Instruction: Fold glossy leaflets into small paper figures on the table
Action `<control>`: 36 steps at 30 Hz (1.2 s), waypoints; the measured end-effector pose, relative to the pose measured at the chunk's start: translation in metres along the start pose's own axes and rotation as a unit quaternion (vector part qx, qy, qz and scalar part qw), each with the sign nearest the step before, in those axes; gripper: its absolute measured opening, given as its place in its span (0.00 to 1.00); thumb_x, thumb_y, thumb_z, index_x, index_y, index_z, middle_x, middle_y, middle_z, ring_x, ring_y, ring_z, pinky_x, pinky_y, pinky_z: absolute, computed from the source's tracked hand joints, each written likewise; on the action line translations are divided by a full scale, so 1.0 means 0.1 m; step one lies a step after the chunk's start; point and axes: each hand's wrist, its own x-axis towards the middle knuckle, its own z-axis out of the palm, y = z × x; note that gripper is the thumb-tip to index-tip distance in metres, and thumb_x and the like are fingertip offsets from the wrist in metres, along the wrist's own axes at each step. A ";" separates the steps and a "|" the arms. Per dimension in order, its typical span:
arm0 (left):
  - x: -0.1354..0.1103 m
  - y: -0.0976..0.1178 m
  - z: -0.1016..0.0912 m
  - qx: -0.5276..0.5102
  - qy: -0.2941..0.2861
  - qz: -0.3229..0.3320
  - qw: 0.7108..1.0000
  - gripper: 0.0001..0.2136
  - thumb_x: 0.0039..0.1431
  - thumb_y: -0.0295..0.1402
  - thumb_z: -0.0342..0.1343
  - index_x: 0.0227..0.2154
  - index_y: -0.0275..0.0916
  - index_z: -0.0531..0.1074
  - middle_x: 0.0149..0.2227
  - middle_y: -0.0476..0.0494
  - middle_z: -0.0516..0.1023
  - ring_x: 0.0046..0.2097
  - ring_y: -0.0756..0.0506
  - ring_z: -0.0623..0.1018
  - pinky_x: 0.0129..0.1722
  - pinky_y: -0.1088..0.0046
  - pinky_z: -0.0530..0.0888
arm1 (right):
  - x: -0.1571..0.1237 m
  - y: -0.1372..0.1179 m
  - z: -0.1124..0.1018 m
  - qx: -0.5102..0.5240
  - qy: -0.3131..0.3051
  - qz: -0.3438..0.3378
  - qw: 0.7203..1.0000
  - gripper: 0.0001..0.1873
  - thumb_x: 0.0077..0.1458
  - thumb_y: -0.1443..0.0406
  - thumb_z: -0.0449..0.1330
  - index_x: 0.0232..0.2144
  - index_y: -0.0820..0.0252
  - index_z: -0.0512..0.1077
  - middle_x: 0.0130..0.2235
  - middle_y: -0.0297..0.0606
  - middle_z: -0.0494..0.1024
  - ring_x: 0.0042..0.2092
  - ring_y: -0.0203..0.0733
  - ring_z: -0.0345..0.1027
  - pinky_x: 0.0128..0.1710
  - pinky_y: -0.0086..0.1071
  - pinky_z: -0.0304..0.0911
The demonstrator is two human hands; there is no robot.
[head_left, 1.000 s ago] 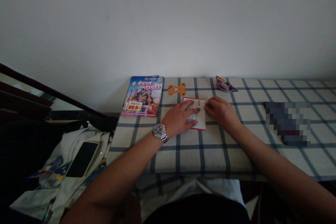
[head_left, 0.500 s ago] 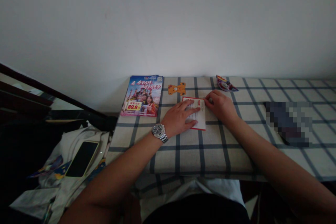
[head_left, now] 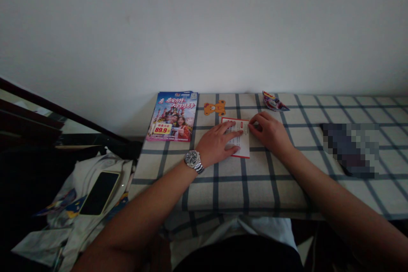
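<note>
A small white leaflet [head_left: 244, 142] with red borders and printed lines lies on the checked cloth. My left hand [head_left: 218, 142] rests flat over its left half, fingers spread, a metal watch [head_left: 193, 160] on the wrist. At the leaflet's right edge, near the top, my right hand [head_left: 269, 134] has its thumb and index finger pinched together on the paper. Just above the leaflet sits an orange bear-shaped cutout [head_left: 214, 108]. To the left is a stack of colourful flyers [head_left: 174, 117], the top one marked 89.9.
A crumpled shiny wrapper [head_left: 274, 102] lies near the wall [head_left: 204, 29]. At the right is a dark, pixelated flat object [head_left: 346, 148]. Below the left table edge, a phone [head_left: 100, 193] lies on pale cloth [head_left: 86, 170]. The checked tablecloth [head_left: 210, 195] hangs over the front edge.
My right hand has slid slightly toward me along the leaflet's right edge. My left hand and the leaflet have stayed in place.
</note>
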 end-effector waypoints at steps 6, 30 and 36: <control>0.00 0.00 0.00 -0.001 0.001 0.001 1.000 0.25 0.68 0.46 0.60 0.66 0.50 0.70 0.71 0.41 0.63 0.69 0.36 0.67 0.69 0.53 0.68 | -0.23 -0.01 -0.05 0.052 -0.026 -0.026 0.998 0.04 0.67 0.63 0.61 0.39 0.56 0.76 0.46 0.42 0.77 0.36 0.42 0.75 0.37 0.36 0.70; 0.00 -0.01 0.05 -0.003 0.017 0.002 1.000 0.24 0.68 0.46 0.60 0.65 0.49 0.72 0.70 0.41 0.64 0.69 0.36 0.67 0.69 0.54 0.69 | -0.69 -0.27 -0.19 -0.034 -0.071 -0.142 0.987 0.02 0.66 0.65 0.63 0.40 0.56 0.77 0.50 0.45 0.79 0.46 0.51 0.76 0.43 0.44 0.76; 0.00 -0.02 0.05 -0.005 0.014 -0.002 1.000 0.25 0.68 0.47 0.61 0.65 0.49 0.72 0.70 0.41 0.64 0.69 0.36 0.68 0.69 0.53 0.69 | -0.70 -0.28 -0.20 -0.042 -0.082 -0.141 0.986 0.03 0.67 0.64 0.62 0.40 0.56 0.76 0.50 0.45 0.79 0.47 0.52 0.76 0.45 0.44 0.76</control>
